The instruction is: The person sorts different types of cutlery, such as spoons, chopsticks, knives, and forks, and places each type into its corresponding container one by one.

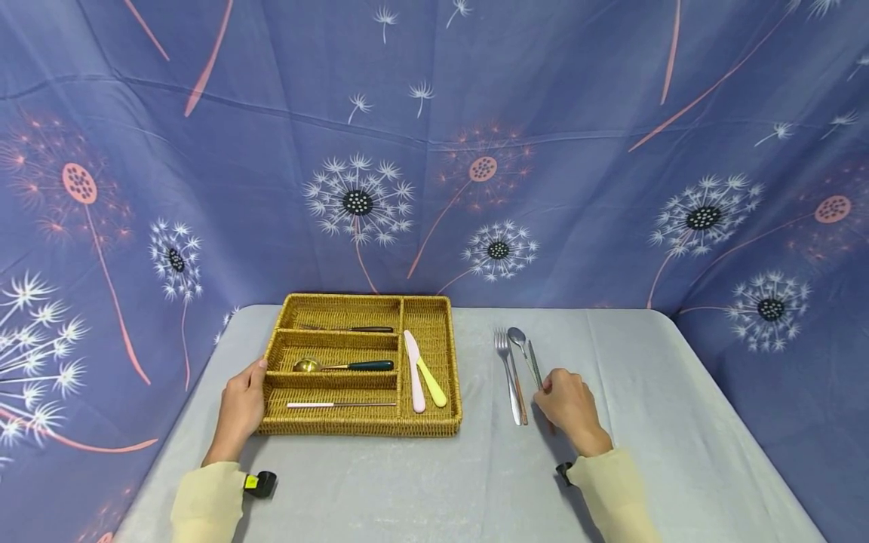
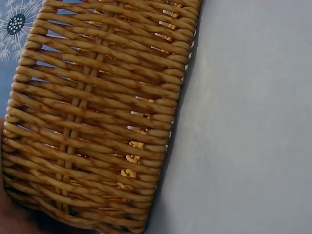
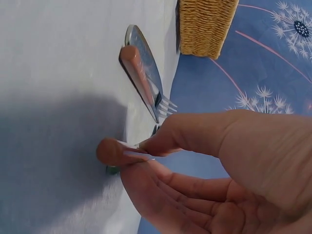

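My left hand (image 1: 243, 403) holds the left side of a woven cutlery tray (image 1: 360, 427); its outer wall (image 2: 97, 117) fills much of the left wrist view, hiding most of the fingers. My right hand (image 1: 569, 403) pinches a slim piece of metal cutlery with a rounded reddish-brown end (image 3: 110, 152) between thumb and forefinger. Its head cannot be told. Near that hand lie a spoon (image 1: 517, 336), a fork (image 1: 502, 347) and a thin brown-handled piece (image 1: 523, 407) whose head is hidden. Something green (image 3: 112, 170) shows just below the pinched end.
The tray's right compartment holds a pink knife (image 1: 414, 377) and a yellow knife (image 1: 432, 385). A dark-handled fork (image 1: 370, 329), a green-handled gold spoon (image 1: 370, 366) and a white-handled utensil (image 1: 310, 405) lie in separate left compartments. A patterned blue cloth (image 1: 577, 188) stands behind the table.
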`<state>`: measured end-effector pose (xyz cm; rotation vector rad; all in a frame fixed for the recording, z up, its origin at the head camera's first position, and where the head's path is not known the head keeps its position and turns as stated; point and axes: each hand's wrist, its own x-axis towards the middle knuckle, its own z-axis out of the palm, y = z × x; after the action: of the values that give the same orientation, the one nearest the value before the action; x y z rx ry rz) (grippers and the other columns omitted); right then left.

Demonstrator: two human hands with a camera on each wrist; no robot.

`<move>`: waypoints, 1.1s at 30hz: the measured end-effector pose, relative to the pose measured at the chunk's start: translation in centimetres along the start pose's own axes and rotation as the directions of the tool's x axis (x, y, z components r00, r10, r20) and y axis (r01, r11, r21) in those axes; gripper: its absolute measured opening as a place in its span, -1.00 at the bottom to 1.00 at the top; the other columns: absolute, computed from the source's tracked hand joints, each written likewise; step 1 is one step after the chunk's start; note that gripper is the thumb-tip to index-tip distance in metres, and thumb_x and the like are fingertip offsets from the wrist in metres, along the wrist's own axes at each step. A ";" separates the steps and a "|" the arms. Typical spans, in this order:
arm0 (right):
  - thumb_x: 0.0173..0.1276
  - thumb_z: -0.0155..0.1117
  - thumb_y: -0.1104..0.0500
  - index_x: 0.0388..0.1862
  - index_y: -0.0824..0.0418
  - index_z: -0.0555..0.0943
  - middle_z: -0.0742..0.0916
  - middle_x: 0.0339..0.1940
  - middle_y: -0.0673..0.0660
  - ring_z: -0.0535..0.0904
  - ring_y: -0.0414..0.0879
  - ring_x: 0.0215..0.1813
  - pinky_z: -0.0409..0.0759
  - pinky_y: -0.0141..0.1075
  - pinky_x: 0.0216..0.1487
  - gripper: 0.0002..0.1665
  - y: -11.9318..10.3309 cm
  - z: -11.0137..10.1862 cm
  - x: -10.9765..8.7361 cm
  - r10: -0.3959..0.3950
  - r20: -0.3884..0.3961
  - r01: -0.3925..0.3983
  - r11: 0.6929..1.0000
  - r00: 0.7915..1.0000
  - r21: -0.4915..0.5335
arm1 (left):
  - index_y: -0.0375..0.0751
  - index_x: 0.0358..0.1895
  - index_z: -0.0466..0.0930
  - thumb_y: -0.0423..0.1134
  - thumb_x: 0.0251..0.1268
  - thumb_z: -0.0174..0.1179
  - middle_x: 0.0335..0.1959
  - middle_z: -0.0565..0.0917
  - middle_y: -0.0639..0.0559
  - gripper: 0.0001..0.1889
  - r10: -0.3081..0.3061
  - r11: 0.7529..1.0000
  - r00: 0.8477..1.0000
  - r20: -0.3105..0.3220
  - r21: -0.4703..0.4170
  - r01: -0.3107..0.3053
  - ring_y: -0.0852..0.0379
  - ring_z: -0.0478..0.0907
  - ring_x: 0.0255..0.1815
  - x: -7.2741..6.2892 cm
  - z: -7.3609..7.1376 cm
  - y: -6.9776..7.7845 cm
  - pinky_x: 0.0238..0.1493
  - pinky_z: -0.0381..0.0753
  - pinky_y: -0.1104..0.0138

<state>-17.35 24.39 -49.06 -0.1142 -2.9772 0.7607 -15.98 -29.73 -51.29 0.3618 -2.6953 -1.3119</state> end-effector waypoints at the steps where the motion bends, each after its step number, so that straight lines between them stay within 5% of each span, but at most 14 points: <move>1: 0.10 0.37 0.36 -0.51 0.25 0.61 0.68 -0.55 0.11 0.57 0.03 -0.49 0.56 -0.10 -0.50 -0.90 0.1 -0.1 -0.1 0.001 -0.005 -0.001 1.000 1.000 -0.003 | -0.42 0.61 0.29 0.14 0.84 -0.36 0.57 0.31 -0.47 -0.28 0.000 1.000 1.000 0.002 0.001 0.000 -0.51 0.18 0.62 0.0 0.0 0.0 0.65 0.13 -0.27; 13: 0.15 0.39 0.33 -0.43 0.28 0.62 0.71 -0.52 0.09 0.64 0.07 -0.45 0.62 0.03 -0.44 -0.92 0.7 -0.8 -0.7 -0.007 -0.019 0.006 1.000 1.000 -0.023 | -0.41 0.63 0.27 0.13 0.84 -0.37 0.58 0.30 -0.45 -0.29 -0.006 1.000 1.000 0.004 0.002 0.006 -0.49 0.17 0.63 0.0 0.0 0.0 0.66 0.12 -0.25; 33: 0.16 0.29 0.35 -0.31 0.24 0.69 0.71 -0.51 0.00 0.55 -0.16 -0.64 0.54 -0.17 -0.50 -0.88 -1.6 -2.6 -1.5 -0.117 -0.018 0.117 0.993 0.993 0.005 | -0.42 0.59 0.33 0.11 0.84 -0.34 0.55 0.35 -0.47 -0.30 0.013 1.000 1.000 -0.022 0.006 -0.013 -0.50 0.23 0.60 0.1 0.1 -0.1 0.64 0.16 -0.27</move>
<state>-15.78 24.09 -46.03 0.0531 -2.9337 0.7505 -16.03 -29.72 -51.44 0.3566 -2.6796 -1.2892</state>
